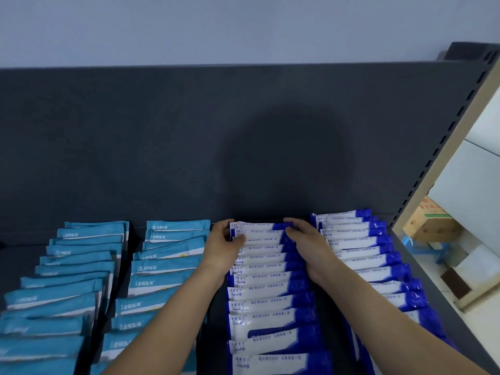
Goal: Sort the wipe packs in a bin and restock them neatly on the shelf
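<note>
Both hands, left hand (222, 246) and right hand (305, 240), grip the rearmost blue-and-white wipe pack (258, 227) on the shelf (216, 320), seemingly squaring its row; next likely calls for nudging it upright.

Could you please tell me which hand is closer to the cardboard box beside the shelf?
Right. The right hand grips the rearmost pack at the end toward the cardboard box; the left hand holds its other end, farther away.

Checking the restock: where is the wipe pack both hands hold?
Head view, lower centre: the white-and-blue plastic wipe pack is rearmost in the third row from left, by the dark back panel, between the left hand and right hand.
</note>
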The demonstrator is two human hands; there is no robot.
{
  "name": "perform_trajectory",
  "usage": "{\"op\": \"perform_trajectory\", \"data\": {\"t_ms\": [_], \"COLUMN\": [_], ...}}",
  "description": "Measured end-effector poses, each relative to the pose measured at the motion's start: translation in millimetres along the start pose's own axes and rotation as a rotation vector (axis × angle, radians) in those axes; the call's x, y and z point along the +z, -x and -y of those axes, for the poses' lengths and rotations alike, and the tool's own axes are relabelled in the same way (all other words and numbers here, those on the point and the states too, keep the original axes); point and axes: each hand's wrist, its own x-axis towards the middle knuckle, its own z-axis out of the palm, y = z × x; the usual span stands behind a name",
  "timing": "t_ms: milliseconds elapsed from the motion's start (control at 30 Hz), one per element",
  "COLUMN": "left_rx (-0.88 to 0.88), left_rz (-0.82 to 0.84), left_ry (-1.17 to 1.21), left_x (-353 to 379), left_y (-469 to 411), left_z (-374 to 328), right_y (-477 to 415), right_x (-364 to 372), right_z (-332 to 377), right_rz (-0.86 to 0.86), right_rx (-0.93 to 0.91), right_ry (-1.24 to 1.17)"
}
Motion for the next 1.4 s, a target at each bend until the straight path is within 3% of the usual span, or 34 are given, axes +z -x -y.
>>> {"op": "perform_trajectory", "data": {"t_ms": [167, 400, 600, 900, 1033, 1133, 1200, 1400], "left_rx": [0.009, 0.094, 0.014, 0.066, 0.275, 0.377, 0.39, 0.476], "left_rz": [-0.024, 0.148, 0.278, 0.272, 0.239, 0.281, 0.346, 0.385], "left_ry": [-0.102, -0.177, -0.166, -0.215, -0.411, -0.758, -0.972, -1.136], "left_x": [-3.4, -19.5, -23.5, -17.1, -22.7, -28.1, -31.1, -29.2], "left_y": [9.8, 54.6, 86.2, 97.0, 110.6, 127.9, 138.7, 147.8], "left_z": [-4.0, -4.0, 23.0, 28.0, 17.2, 16.3, 20.4, 40.2], "right_y": [12.4, 54.1, 77.2, 90.5, 107.3, 123.3, 131.8, 143.7], "right_x": [-4.0, -15.2, -17.3, -13.6, -18.5, -19.9, -19.0, -11.5], "right_z": [4.4, -0.6, -24.4, -29.7, -31.7, -37.8, -42.7, -54.8], "right_rz": [0.052, 0.117, 0.185, 0.177, 0.172, 0.243, 0.198, 0.088], "right_rx": [0.003, 0.063, 0.099, 0.132, 0.042, -0.033, -0.099, -0.193], "right_ry": [0.167, 0.119, 0.072, 0.015, 0.112, 0.312, 0.466, 0.871]}}
